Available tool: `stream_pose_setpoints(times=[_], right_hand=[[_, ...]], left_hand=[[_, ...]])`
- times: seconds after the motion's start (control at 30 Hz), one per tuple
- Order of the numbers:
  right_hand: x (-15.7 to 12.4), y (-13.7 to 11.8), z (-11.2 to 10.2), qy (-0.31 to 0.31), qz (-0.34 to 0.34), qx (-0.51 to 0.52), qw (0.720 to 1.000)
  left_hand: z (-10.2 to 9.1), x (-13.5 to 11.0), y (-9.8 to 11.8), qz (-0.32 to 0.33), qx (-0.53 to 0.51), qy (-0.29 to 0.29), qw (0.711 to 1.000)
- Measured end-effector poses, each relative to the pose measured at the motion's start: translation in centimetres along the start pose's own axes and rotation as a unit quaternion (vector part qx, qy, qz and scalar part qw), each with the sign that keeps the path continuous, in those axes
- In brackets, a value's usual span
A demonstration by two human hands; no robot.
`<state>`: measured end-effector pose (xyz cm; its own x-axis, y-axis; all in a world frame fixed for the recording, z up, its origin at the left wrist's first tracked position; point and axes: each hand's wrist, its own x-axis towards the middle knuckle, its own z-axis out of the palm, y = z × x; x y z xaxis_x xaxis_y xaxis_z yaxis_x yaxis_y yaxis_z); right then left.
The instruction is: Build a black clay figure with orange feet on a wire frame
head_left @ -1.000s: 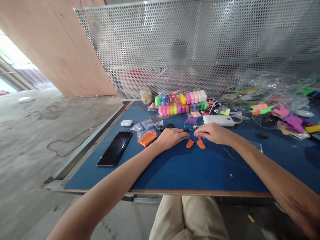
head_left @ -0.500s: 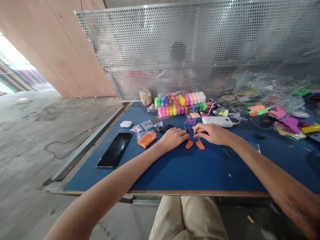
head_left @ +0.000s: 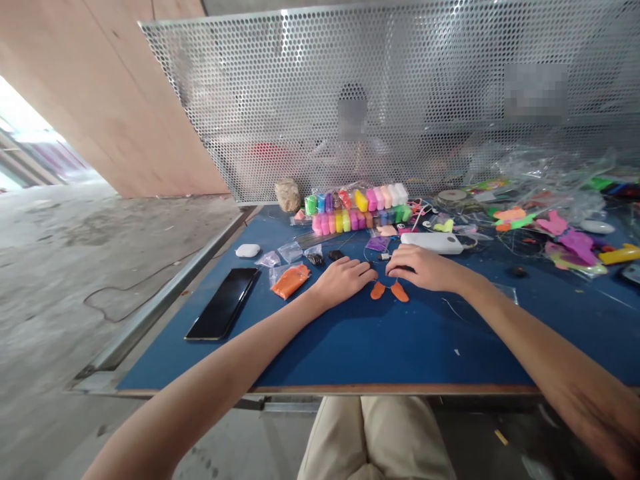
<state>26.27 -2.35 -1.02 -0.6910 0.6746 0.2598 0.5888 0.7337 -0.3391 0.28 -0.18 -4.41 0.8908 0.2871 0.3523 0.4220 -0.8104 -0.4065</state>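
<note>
As flat orange clay ovals (head_left: 379,290) lie between | left hand (head_left: 345,277) flat, unclenched | right hand (head_left: 423,267) curled, grip unclear

2 clay pieces (head_left: 400,291) on table (head_left: 350,343) between left hand (head_left: 343,280) and right hand (head_left: 425,267); phone (head_left: 216,303) well left.

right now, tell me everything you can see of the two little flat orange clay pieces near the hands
The two small flat orange clay-like pieces lie on the blue table top, side by side with a narrow gap. Each is a rounded, elongated tab, matte and soft-looking. Their far ends lean together, the near ends splay apart. The left hand and right hand rest just beyond them; neither clearly touches them.
</note>
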Motion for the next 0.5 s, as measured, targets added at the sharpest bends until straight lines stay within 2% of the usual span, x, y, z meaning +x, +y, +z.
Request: stream_pose_setpoints(times=[0.27, 0.5], right_hand=[[-0.2, 0.6, 0.6, -0.032, 0.028, 0.043, 0.998], [0.0, -0.4, 0.6, -0.009, 0.064, 0.023, 0.998]], left_hand=[[0.2, 0.1, -0.4, -0.002, -0.06, -0.036, 0.998], [0.2, 0.2, -0.4, -0.026, -0.083, -0.05, 0.995]])
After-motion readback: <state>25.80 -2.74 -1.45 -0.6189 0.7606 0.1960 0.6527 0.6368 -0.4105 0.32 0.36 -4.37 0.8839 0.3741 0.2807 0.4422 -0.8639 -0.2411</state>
